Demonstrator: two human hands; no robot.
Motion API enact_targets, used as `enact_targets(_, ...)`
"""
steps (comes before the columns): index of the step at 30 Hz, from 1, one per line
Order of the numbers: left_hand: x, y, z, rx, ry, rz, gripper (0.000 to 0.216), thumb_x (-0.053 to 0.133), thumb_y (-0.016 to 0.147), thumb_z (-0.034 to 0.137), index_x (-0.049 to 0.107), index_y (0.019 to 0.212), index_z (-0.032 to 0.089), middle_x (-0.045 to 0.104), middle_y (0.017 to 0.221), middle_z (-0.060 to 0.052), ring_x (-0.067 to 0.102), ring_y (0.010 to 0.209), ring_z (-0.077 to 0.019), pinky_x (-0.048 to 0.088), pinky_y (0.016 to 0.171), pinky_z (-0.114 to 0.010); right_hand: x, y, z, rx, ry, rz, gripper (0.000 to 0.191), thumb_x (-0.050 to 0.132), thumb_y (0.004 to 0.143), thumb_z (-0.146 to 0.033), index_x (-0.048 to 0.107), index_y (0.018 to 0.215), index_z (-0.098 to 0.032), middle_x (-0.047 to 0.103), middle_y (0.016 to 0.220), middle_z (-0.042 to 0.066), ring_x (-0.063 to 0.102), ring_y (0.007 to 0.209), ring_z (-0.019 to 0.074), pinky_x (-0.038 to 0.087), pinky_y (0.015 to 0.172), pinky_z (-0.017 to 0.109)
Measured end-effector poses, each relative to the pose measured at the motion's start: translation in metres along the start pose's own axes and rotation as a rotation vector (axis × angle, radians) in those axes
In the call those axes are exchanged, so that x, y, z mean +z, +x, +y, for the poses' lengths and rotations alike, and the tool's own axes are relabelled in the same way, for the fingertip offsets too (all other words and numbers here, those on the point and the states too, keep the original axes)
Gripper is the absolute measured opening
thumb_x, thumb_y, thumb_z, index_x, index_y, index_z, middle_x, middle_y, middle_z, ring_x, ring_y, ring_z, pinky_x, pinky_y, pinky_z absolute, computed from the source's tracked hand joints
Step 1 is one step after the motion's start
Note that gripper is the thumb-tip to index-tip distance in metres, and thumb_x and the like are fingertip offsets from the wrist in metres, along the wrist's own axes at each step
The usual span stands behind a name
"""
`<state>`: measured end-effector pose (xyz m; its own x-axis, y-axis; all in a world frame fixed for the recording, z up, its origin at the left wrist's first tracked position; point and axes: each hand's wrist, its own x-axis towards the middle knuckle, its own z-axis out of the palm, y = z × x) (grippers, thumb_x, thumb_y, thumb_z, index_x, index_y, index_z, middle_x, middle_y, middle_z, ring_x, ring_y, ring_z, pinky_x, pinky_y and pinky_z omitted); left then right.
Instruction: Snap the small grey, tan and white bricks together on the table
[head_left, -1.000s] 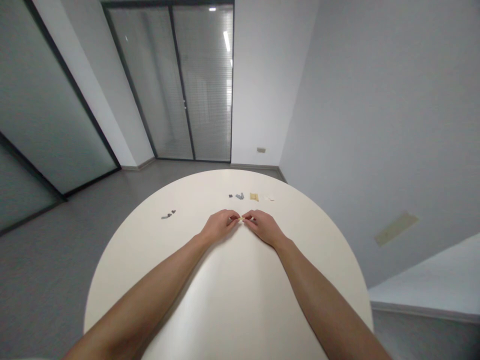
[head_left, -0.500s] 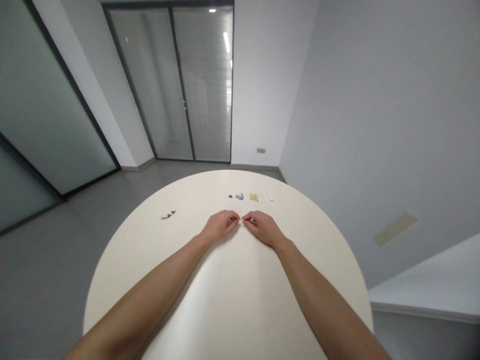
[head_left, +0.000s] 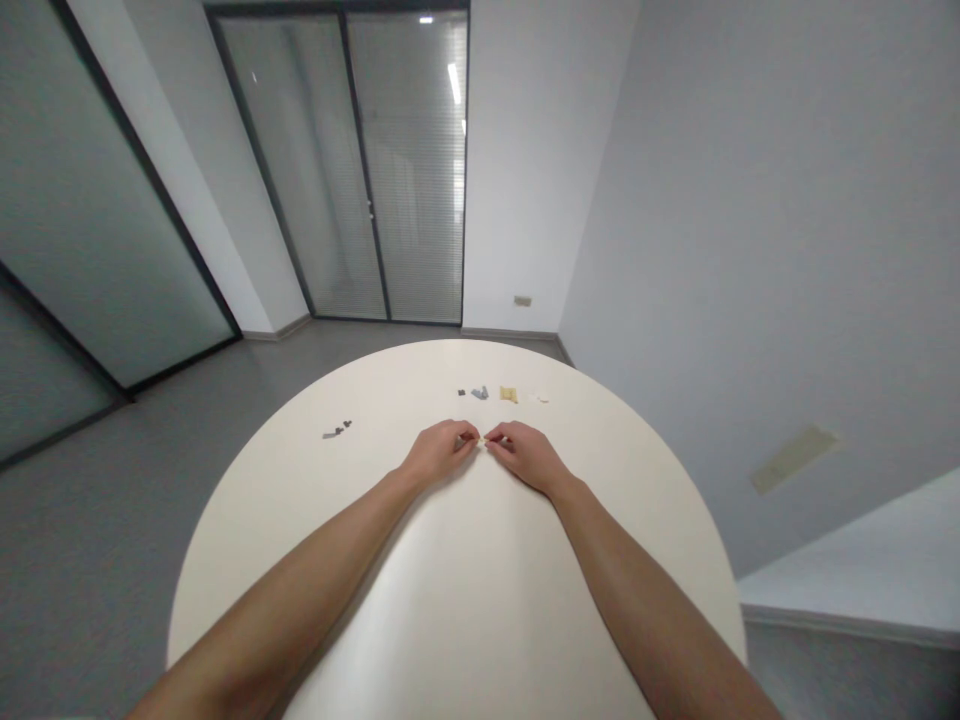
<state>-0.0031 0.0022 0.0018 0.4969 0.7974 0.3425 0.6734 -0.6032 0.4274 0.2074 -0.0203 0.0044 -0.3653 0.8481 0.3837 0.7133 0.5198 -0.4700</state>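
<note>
My left hand (head_left: 441, 451) and my right hand (head_left: 527, 455) meet fingertip to fingertip over the middle of a round cream table (head_left: 315, 560). Both hands are closed in a pinch on one tiny pale piece (head_left: 481, 441) held between them. The piece is too small to make out in detail. Just beyond my hands lie small grey pieces (head_left: 475, 393), a tan piece (head_left: 508, 394) and whitish pieces (head_left: 538, 398). A few dark grey bits (head_left: 337, 431) lie to the left of my left hand.
The table's far rim (head_left: 465, 343) faces a grey floor, glass sliding doors (head_left: 375, 170) and glass partitions at the left. A plain wall stands at the right, with a white surface (head_left: 862, 570) low at the right edge.
</note>
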Motion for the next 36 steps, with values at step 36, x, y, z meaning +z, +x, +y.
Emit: enact_targets(36,0.0017,-0.0009,-0.0007,0.011,-0.056,0.028,0.018,0.052,0.09,0.028,0.066,0.101,0.024,0.072,0.095,0.0,0.065,0.088,-0.0166,0.048,0.077,-0.027,0.0,0.0002,0.0001,0.007,0.01,-0.002,0.01,0.061,0.089,-0.024,0.067,0.097,-0.022,0.069,0.092,0.002,0.061,0.084,0.0153,0.044,0.076,0.027)
